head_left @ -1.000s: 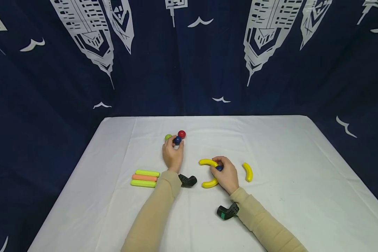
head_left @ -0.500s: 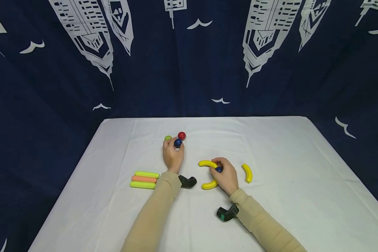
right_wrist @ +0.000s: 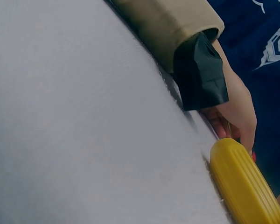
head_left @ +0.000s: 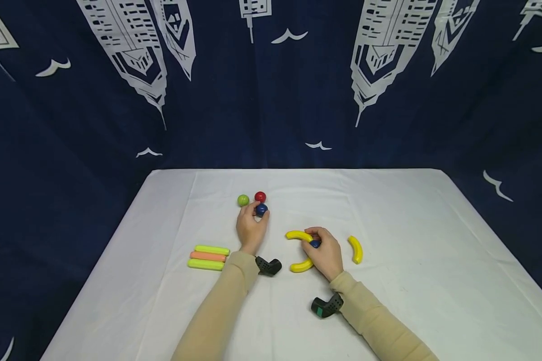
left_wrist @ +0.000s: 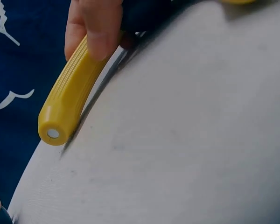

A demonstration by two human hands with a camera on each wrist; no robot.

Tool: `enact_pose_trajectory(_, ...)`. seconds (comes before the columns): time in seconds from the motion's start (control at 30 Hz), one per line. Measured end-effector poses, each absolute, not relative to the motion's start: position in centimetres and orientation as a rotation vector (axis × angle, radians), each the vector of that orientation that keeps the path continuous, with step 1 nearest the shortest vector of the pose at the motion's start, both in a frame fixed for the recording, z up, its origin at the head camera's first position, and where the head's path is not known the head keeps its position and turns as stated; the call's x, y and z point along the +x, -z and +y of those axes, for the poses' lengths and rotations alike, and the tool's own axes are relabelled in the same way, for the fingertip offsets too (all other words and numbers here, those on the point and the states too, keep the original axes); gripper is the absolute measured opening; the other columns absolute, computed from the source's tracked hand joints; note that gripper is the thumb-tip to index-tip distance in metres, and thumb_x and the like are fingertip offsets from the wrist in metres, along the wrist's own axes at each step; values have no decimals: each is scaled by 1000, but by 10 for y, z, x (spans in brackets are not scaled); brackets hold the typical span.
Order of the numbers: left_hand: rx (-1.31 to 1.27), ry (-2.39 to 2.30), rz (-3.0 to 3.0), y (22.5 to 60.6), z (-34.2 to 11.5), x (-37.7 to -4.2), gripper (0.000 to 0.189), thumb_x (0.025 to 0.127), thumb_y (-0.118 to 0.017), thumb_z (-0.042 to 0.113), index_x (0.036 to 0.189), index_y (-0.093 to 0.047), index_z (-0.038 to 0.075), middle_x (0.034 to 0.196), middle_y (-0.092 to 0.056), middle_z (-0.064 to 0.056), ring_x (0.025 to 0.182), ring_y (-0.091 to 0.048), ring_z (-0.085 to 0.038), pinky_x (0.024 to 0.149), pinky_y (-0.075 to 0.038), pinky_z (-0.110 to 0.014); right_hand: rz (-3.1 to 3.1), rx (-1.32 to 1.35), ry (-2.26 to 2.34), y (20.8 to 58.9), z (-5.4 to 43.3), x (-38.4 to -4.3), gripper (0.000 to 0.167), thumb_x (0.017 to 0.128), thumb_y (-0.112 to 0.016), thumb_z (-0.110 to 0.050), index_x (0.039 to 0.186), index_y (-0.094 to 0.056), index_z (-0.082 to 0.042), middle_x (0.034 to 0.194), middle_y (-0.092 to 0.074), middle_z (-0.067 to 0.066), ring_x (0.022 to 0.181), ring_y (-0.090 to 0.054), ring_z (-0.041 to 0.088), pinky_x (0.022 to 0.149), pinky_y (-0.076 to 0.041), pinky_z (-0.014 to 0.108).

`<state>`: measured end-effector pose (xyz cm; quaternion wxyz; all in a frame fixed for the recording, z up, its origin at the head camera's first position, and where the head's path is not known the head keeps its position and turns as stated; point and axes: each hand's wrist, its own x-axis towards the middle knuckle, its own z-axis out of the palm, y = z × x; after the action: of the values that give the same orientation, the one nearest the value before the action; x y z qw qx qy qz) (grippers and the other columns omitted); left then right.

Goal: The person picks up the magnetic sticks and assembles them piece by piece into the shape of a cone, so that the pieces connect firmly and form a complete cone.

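My left hand (head_left: 251, 229) pinches a blue ball (head_left: 262, 209) just in front of a red ball (head_left: 260, 197). A green ball (head_left: 243, 200) lies left of the red one. With curled fingers, my right hand (head_left: 326, 252) holds a second blue ball (head_left: 315, 243) where a yellow curved magnetic stick (head_left: 298, 235) meets it. Another yellow curved stick (head_left: 301, 266) runs under that hand, its far end hidden. In the left wrist view, right-hand fingers (left_wrist: 98, 32) overlap a yellow stick (left_wrist: 67, 100) with a round metal end. The right wrist view shows a yellow stick (right_wrist: 245, 184) close up.
A third yellow curved stick (head_left: 355, 249) lies right of my right hand. Two green straight sticks (head_left: 205, 264) and an orange one (head_left: 208, 256) lie side by side left of my left forearm. White cloth (head_left: 411, 240) covers the table, with a dark blue patterned curtain (head_left: 262, 120) behind.
My left hand has moved slightly right and nearer with its blue ball, uncovering the green ball. My right hand stays in place over the yellow sticks.
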<state>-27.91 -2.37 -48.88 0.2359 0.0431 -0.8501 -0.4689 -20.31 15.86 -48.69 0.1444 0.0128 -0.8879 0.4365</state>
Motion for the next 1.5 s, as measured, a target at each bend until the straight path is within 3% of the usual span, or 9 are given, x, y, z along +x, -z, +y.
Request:
enact_pose_trajectory(0.2,18,1243,-2366,489,-21,-265,34,83,-71,19,113,-64,6,97,-58,-8,85,-54,-22,77,-43,-36,-2533,29,-1246,486,161,-203,27,79,-70,-15,104,-66,-6,93,-62,9,83,-56,22,74,-43,35)
enact_pose_trajectory(0.63,-307,1237,-2486,497,-24,-222,33,85,-69,17,117,-62,9,112,-59,-7,90,-58,-18,80,-48,-31,-2546,6,-1252,493,164,-204,26,80,-70,-16,103,-66,-6,93,-63,9,84,-56,23,75,-43,34)
enact_pose_trajectory(1.07,-391,1305,-2486,493,-29,-216,35,84,-70,13,117,-62,9,106,-63,-5,94,-59,-18,83,-47,-33,-2541,37,-1244,489,160,-202,26,80,-69,-16,104,-66,-5,93,-63,9,83,-56,22,74,-44,35)
enact_pose_trajectory(1.5,-458,1329,-2537,488,-30,-214,35,83,-72,22,116,-64,12,101,-65,0,93,-60,-14,87,-41,-37,-2556,37,-1258,485,159,-201,27,81,-69,-18,105,-66,-5,94,-63,10,84,-55,22,75,-44,35)
